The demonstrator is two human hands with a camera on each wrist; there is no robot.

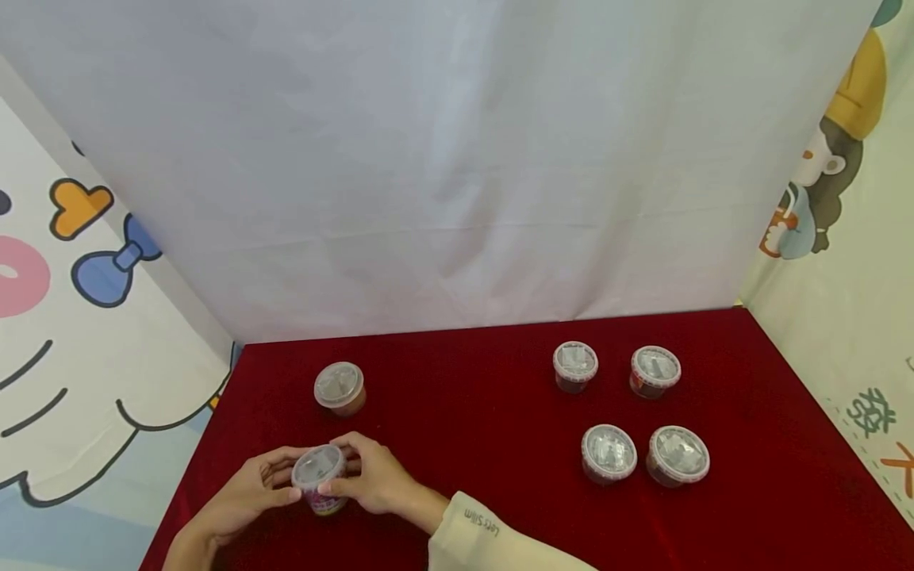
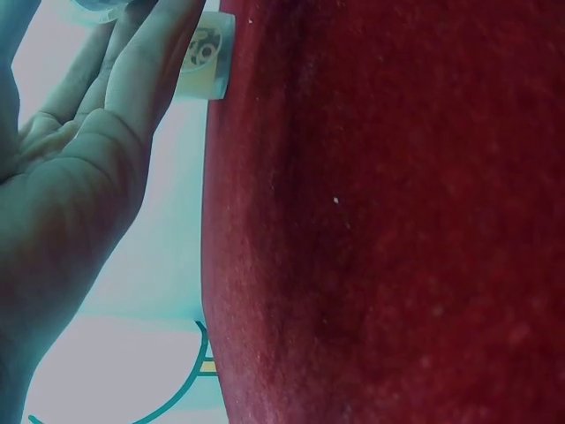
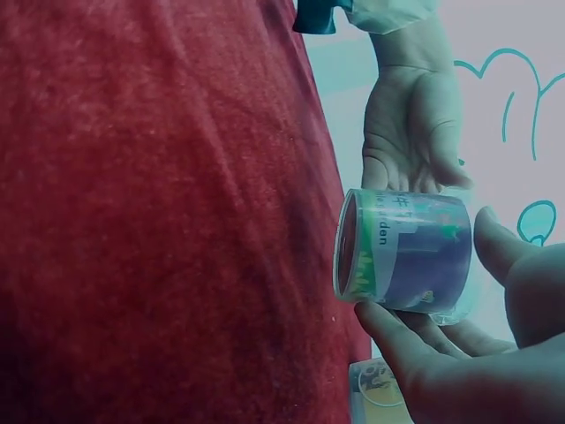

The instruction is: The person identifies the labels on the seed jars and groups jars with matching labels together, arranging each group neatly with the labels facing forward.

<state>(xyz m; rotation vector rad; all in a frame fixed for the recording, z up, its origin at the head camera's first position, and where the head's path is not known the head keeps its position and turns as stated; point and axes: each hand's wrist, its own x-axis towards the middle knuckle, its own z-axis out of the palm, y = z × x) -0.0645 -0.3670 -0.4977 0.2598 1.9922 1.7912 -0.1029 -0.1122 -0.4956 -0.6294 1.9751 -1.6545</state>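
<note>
In the head view, a small lidded plastic cup [image 1: 319, 468] with a purple and green printed label is between both hands at the near left of the red cloth. My right hand [image 1: 378, 476] grips its right side, thumb in front and fingers behind. My left hand [image 1: 246, 492] holds the left side between thumb and fingers. The right wrist view shows the cup's label [image 3: 428, 256] and its base, which appears raised off the cloth. Only the cup's lid edge [image 2: 97, 7] shows in the left wrist view, above the left fingers.
A lidded cup with tan contents [image 1: 340, 388] stands behind the hands. To the right are several dark lidded cups, including a back one [image 1: 574, 366] and a front one [image 1: 678, 456]. A white curtain [image 1: 457, 159] closes off the red table's [image 1: 464, 412] far edge.
</note>
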